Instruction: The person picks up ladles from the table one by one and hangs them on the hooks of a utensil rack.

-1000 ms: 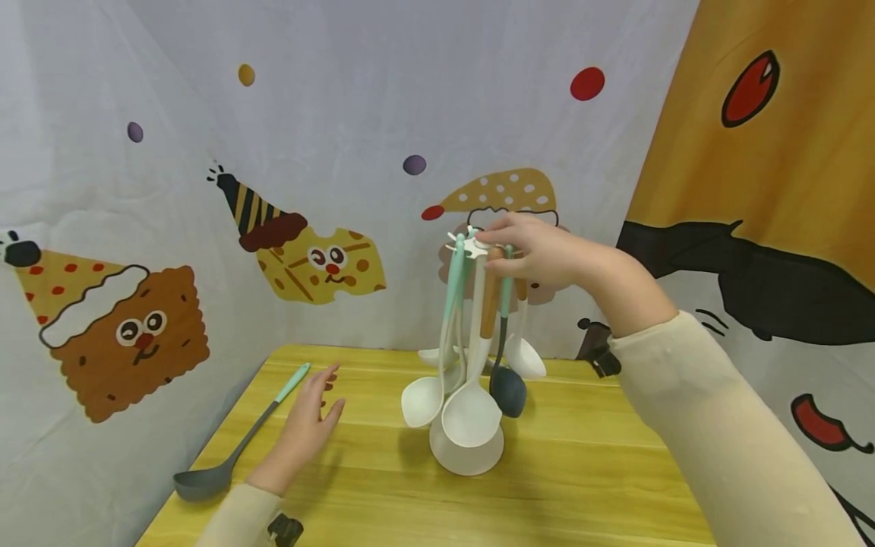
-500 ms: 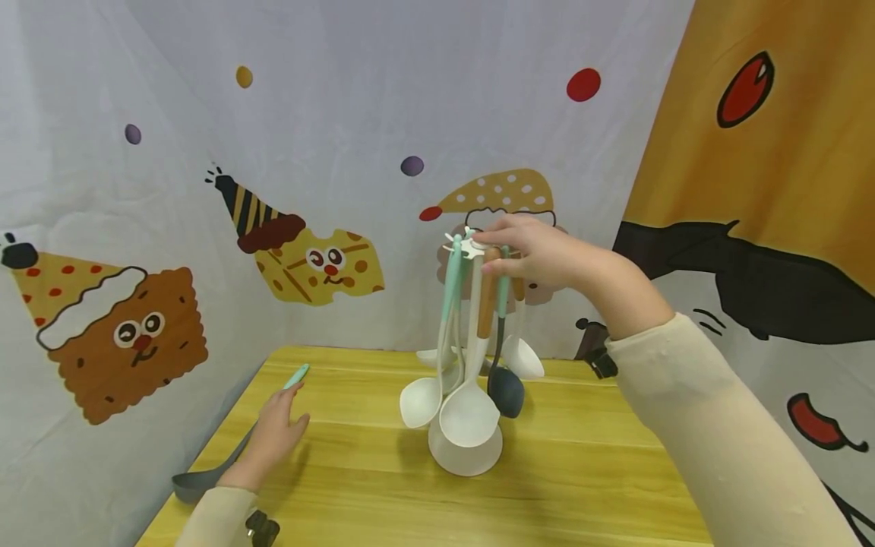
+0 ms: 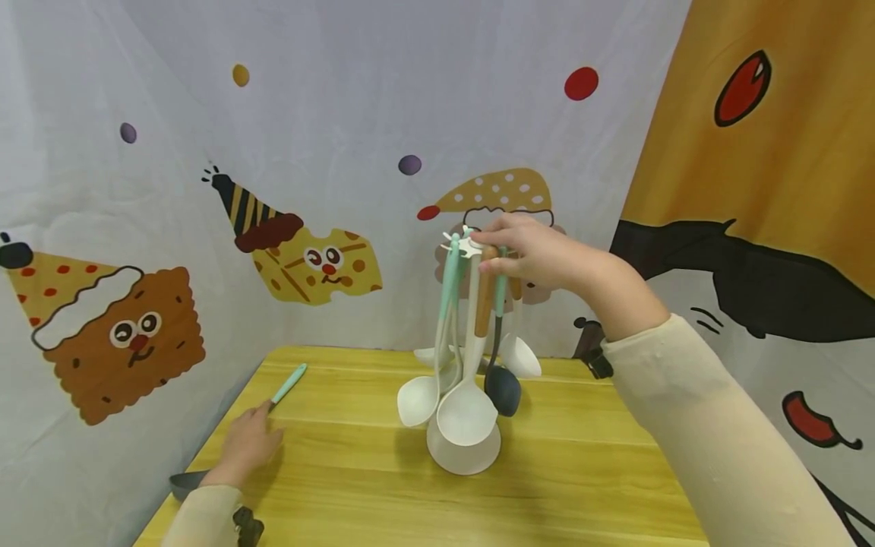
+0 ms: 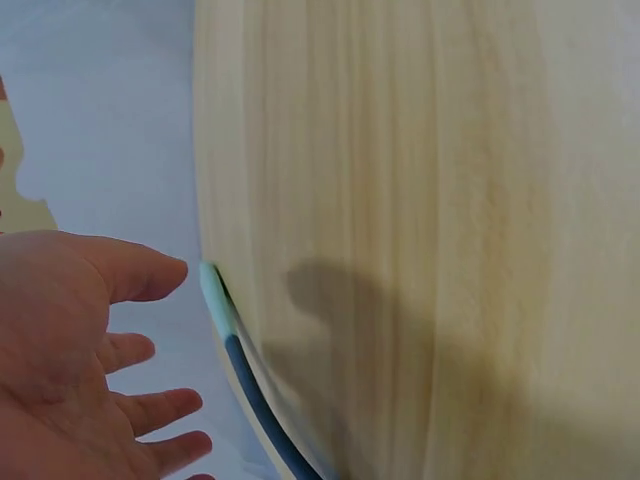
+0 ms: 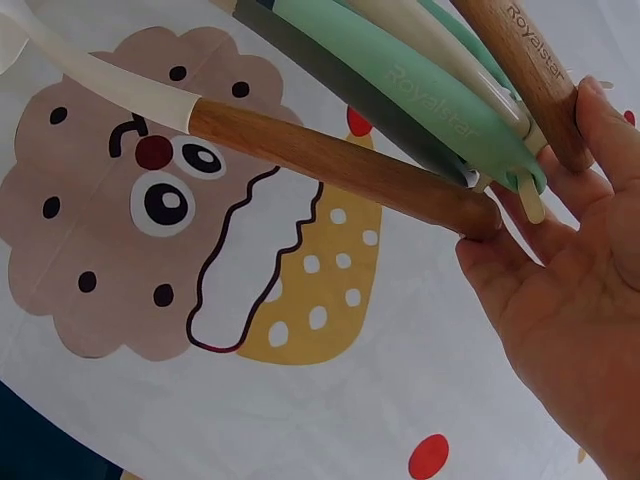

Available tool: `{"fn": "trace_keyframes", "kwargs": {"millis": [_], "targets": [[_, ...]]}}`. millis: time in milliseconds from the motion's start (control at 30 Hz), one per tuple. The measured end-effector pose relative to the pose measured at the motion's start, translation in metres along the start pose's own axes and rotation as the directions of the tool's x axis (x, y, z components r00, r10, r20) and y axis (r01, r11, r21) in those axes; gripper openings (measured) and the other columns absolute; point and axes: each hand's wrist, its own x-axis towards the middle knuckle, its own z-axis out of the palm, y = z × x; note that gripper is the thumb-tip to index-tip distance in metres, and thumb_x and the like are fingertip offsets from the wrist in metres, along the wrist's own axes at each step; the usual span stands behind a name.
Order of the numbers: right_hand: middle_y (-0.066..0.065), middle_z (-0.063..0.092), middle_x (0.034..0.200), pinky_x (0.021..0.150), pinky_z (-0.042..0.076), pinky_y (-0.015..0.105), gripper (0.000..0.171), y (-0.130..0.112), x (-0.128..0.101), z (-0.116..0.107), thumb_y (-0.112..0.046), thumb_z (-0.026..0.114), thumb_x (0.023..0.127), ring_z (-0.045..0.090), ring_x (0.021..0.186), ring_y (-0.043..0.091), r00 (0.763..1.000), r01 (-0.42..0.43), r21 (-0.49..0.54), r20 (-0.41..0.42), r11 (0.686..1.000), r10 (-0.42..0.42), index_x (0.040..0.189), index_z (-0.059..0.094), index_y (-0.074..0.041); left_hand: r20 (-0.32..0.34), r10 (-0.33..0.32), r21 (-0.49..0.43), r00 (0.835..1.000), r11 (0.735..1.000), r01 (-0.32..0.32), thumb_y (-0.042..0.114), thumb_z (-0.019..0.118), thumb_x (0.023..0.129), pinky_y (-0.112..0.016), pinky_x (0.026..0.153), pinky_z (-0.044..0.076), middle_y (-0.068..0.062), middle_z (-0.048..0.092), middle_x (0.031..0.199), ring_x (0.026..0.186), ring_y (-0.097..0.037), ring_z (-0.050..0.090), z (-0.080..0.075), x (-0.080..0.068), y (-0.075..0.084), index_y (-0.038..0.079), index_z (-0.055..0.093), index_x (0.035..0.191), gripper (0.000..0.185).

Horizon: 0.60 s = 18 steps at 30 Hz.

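The left hand has moved back along the table onto the grey ladle, fingers spread, gripping nothing. The ladle's long axis runs away from that hand. The right hand, fingers relaxed, touches the utensil rack top.

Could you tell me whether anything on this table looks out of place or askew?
One grey ladle with a mint handle lies flat at the table's left edge, apart from the others hanging on the rack. The left hand is at it; the right hand is at the rack's top. Nothing looks spilled or damaged.
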Motion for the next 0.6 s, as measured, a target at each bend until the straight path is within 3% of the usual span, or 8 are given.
{"fn": "trace_keyframes", "kwargs": {"millis": [300,600], "targets": [[0.022,0.051,0.147,0.103,0.049,0.053,0.057,-0.007,-0.001,0.001,-0.025,0.064,0.106,0.05,0.13,0.039,0.999,-0.033,-0.049,-0.008,0.998,0.033,0.156,0.048,-0.005,0.106,-0.12,0.001,0.987,0.993,0.12,0.018,0.057,0.101,-0.077,0.102,0.042,-0.05,0.033,0.146,0.133,-0.068,0.035,-0.004,-0.005,-0.01,-0.017,0.027,0.155,0.071],[0.021,0.052,0.147,0.105,0.047,0.053,0.056,-0.01,-0.001,0.003,-0.025,0.063,0.106,0.048,0.133,0.038,0.998,-0.058,-0.061,-0.02,0.996,0.057,0.155,0.049,-0.004,0.116,-0.145,0.001,0.983,0.989,0.146,0.015,0.054,0.102,-0.079,0.099,0.042,-0.05,0.033,0.145,0.13,-0.07,0.036,0.001,-0.003,-0.017,-0.016,0.028,0.155,0.067]]}}
